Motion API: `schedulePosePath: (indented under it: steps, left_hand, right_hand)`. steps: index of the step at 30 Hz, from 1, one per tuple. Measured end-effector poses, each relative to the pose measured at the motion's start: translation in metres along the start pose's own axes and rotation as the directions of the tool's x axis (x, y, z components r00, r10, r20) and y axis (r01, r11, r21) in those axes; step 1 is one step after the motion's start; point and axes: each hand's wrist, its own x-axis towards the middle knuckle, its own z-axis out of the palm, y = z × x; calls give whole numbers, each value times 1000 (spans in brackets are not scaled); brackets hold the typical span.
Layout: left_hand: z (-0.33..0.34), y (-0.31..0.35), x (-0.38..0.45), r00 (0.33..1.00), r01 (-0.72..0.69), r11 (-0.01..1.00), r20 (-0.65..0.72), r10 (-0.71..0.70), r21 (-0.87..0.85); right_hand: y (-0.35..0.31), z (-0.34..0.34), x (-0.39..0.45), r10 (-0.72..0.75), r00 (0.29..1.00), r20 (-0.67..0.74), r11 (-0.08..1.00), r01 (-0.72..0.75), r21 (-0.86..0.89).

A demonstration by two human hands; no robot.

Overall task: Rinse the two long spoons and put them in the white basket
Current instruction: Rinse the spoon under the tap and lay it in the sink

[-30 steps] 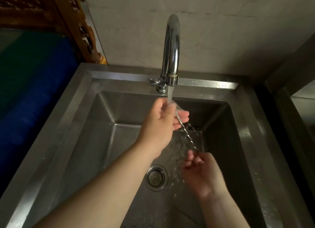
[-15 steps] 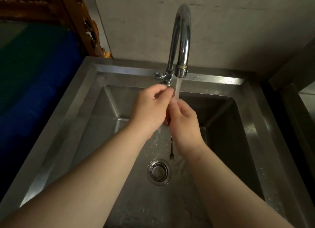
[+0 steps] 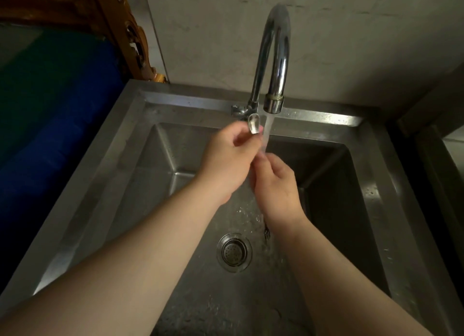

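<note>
Head view, one item in hand: a long spoon (image 3: 254,126), polished metal, small oval bowl uppermost and catching the light, standing close to upright beside the tap's spout. Its shaft runs down hidden behind both hands; a dark, forked-looking lower tip shows below the right wrist, above the drain. Whether a second spoon is held alongside cannot be told.

Left hand (image 3: 227,163): bare, fingers (image 3: 234,132) curled and pinched on the neck just under the bowl. Right hand (image 3: 277,187): bare, fingers closed around the shaft lower down, fingertips touching the left hand's.

Water stream (image 3: 266,134): a clear, smooth column falling from the spout just right of the bowl, striking where the two hands meet and breaking into spray on the basin floor.

Tap (image 3: 276,59): chromed gooseneck, glossy, with a banded nozzle and a small lever at its base.

Sink (image 3: 371,185): brushed stainless steel, rectangular, deep, with creased corner folds, a flat wet rim and water beads on the right edge. Drain (image 3: 234,252): round, perforated metal strainer.

Surroundings: pale, mottled wall behind; carved wooden frame (image 3: 130,34) upper left; blue fabric (image 3: 50,122) to the left.
</note>
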Motion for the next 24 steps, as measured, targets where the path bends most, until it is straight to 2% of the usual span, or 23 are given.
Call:
schedulePosePath:
  steps: [4,8,13,18,21,24]
  left_hand:
    - [10,0,2,995,104,992,10,-103,-75]
    - [18,-5,0,996,33,997,84,-38,66]
    - [16,-5,2,994,30,999,101,-31,17]
    - [8,-9,5,981,148,988,129,-143,-34]
    - [0,-8,8,984,175,960,-2,-179,-221]
    - [-8,-12,9,947,220,884,-126,-294,-411]
  right_hand:
    - [2,-7,-5,-1,1000,1,1000,1,18]
    - [14,-13,-13,77,997,12,989,-78,123]
    - [19,-12,-9,48,997,53,988,-55,147]
    - [20,-7,-3,55,998,41,998,-56,15]
    - [23,-11,3,23,999,26,990,-19,-139]
    - [21,-19,10,16,997,74,929,13,-370]
